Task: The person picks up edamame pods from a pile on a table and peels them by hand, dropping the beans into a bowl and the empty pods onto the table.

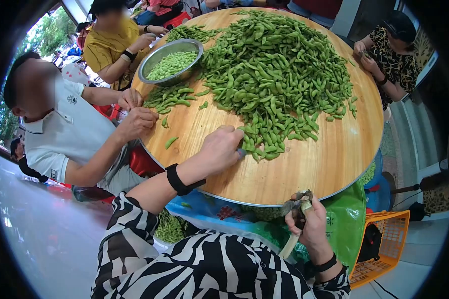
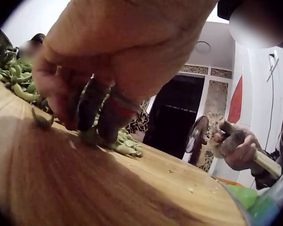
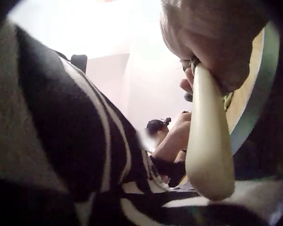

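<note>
A big heap of green bean pods point(image 1: 274, 74) covers the far half of a round wooden table point(image 1: 324, 154). My left hand point(image 1: 224, 147) reaches to the near edge of the heap. Its taped fingertips point(image 2: 99, 113) curl down and pinch a pod point(image 2: 89, 137) against the wood. My right hand point(image 1: 304, 219) stays below the table's near rim and grips a tool with a pale handle point(image 1: 290, 244). That handle point(image 3: 208, 150) fills the right wrist view, and the tool's working end is hidden in the fist. The left wrist view also shows the right hand point(image 2: 236, 146).
A metal bowl point(image 1: 145, 70) of shelled beans stands at the table's far left. A loose pod point(image 1: 170, 142) lies near the left rim. Three other people sit around the table. A green bag point(image 1: 344, 224) and an orange basket point(image 1: 384, 244) are below right.
</note>
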A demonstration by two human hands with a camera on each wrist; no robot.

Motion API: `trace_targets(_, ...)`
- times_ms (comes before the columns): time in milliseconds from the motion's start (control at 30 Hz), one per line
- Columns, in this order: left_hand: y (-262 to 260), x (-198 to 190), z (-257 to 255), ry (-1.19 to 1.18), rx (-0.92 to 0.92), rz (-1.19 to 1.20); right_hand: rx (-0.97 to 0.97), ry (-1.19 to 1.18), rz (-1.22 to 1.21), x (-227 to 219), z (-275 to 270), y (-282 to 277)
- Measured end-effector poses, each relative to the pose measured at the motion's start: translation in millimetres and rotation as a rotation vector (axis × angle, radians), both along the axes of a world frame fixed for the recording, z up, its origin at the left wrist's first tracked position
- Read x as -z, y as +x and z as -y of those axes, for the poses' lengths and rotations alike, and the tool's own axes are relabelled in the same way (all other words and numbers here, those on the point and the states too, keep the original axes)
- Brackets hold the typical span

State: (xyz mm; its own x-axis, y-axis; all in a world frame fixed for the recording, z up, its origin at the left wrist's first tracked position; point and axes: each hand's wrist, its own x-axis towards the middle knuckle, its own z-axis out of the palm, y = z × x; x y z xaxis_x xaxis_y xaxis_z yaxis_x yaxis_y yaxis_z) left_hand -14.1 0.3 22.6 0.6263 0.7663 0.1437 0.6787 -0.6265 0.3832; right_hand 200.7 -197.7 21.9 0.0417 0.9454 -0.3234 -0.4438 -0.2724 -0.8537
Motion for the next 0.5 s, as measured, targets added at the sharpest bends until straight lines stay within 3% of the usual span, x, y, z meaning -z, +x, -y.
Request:
trace_targets(67,3,3,-1,-0.030,-0.002,0.014,0.034,-0.072,-0.182,5,4,-3)
trace_targets(167,4,1,0,-0.158,-0.054,-0.065,0.016,-0.112,-0.213,9,7,-13)
trace_targets(267,4,5,8,-0.004,-0.017,-0.083,-0.026,-0.124,-0.180,5,8,-19)
trace_targets(367,3,14,4,0.076,0.018,-0.007,-0.064,-0.053,-0.127,-4,4,-19)
trace_targets(500,-3,-8,10,0.021,0.027,0.277,-0.078,0.029,-0.015,-8,-3,-12)
